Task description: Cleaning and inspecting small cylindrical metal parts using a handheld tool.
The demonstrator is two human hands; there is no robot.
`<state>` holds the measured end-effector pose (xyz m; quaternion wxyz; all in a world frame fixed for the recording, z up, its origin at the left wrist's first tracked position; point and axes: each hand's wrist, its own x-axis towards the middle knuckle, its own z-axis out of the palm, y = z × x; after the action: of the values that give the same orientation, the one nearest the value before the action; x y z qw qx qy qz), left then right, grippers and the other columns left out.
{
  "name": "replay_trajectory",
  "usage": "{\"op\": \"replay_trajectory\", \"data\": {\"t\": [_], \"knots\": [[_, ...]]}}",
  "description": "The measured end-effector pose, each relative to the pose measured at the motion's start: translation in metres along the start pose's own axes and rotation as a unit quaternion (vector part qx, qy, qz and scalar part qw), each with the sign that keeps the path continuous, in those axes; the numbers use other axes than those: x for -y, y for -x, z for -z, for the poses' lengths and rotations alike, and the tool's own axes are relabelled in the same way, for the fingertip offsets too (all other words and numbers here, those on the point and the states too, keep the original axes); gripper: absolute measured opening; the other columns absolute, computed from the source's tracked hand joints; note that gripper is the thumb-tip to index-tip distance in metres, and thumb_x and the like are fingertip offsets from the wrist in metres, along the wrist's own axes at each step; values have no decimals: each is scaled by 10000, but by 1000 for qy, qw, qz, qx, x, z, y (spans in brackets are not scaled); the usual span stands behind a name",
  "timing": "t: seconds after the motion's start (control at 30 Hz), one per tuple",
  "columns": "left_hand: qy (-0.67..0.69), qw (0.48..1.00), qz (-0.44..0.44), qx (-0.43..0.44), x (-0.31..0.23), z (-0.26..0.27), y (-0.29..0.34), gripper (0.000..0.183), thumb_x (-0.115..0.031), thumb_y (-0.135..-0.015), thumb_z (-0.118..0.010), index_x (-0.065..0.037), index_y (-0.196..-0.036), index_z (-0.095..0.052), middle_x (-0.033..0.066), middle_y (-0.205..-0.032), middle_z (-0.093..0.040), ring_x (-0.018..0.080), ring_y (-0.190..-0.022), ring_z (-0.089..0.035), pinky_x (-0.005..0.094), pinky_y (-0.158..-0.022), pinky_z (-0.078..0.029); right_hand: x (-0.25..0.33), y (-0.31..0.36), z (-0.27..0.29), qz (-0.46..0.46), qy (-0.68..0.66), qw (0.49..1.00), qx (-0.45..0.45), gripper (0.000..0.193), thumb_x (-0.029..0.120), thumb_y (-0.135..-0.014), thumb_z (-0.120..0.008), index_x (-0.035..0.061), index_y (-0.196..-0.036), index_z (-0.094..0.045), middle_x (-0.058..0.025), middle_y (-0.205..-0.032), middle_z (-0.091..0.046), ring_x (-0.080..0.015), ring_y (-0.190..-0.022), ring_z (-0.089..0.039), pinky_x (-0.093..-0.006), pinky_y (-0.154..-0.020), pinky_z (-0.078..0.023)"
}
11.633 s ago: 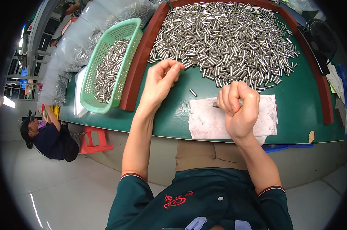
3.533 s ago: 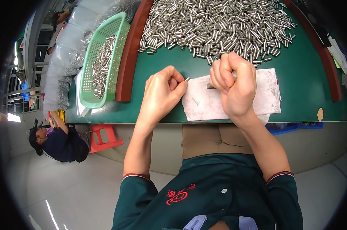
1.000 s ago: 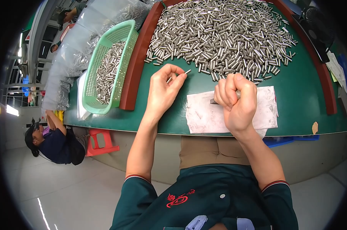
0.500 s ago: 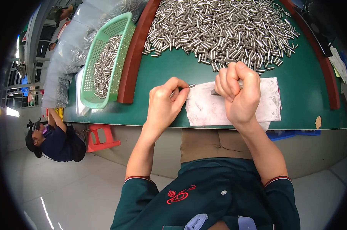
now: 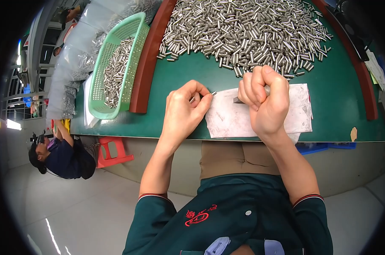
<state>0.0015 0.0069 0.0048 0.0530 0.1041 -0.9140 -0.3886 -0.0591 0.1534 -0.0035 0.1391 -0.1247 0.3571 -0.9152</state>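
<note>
Between thumb and fingertips, my left hand (image 5: 184, 107) pinches a small metal pin (image 5: 213, 93), whose shiny end sticks out to the right. That pin is over the left edge of a stained white cloth (image 5: 230, 121) on the table. My right hand (image 5: 266, 100) is closed in a fist above the cloth, gripping an object with a dark grey, block-like end (image 5: 237, 100) that pokes out toward the left hand. The fingers hide the rest of that object. Beyond both hands lies a large heap of metal pins (image 5: 243, 34).
The green table (image 5: 179, 72) has dark red rails (image 5: 143, 85) at both sides. Left of one rail stands a green perforated basket (image 5: 98, 109) holding more pins, beside clear plastic bags (image 5: 67, 80) of metal parts. A person (image 5: 65, 153) works at the far left, near a red stool (image 5: 116, 155).
My left hand has turned slightly, and the pin in it has shifted up and a little to the right. The right hand stays nearly still.
</note>
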Motion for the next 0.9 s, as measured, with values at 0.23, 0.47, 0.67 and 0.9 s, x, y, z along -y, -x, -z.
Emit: {"op": "replay_trajectory", "data": {"t": [0.23, 0.47, 0.67, 0.9], "knots": [[-31, 999, 14, 34, -8, 6, -6, 117, -37, -716, -621, 26, -748, -528, -44, -506, -337, 28, -481, -286, 211, -434, -254, 0, 0, -1, -4, -5, 1000, -9, 311, 112, -802, -324, 78, -499, -267, 17, -456, -256, -59, -407, -206, -232, -387, -177], [-29, 998, 9, 55, -4, 6, -11, 119, -32, -715, -632, 29, -753, -537, -43, -508, -345, 31, -484, -284, 215, -435, -251, 1, 0, 2, -8, -10, 1000, -10, 313, 116, -805, -327, 75, -500, -272, 15, -454, -264, -59, -404, -213, -231, -387, -181], [-20, 999, 5, 46, 1, 8, -10, 94, -30, -716, -627, 20, -746, -554, -26, -509, -366, 49, -485, -304, 223, -450, -272, 3, 0, -1, -7, 28, 1000, -2, 379, 202, -859, -309, 105, -494, -272, 8, -430, -248, -77, -393, -181, -241, -400, -176], [387, 915, 73, 85, 13, 11, -6, 69, -55, -790, -592, -26, -805, -531, -70, -590, -408, 26, -517, -313, 177, -472, -249, 3, 2, -1, -7, 31, 999, -3, 381, 200, -862, -305, 99, -496, -269, 5, -431, -248, -77, -393, -182, -239, -399, -175]]}}
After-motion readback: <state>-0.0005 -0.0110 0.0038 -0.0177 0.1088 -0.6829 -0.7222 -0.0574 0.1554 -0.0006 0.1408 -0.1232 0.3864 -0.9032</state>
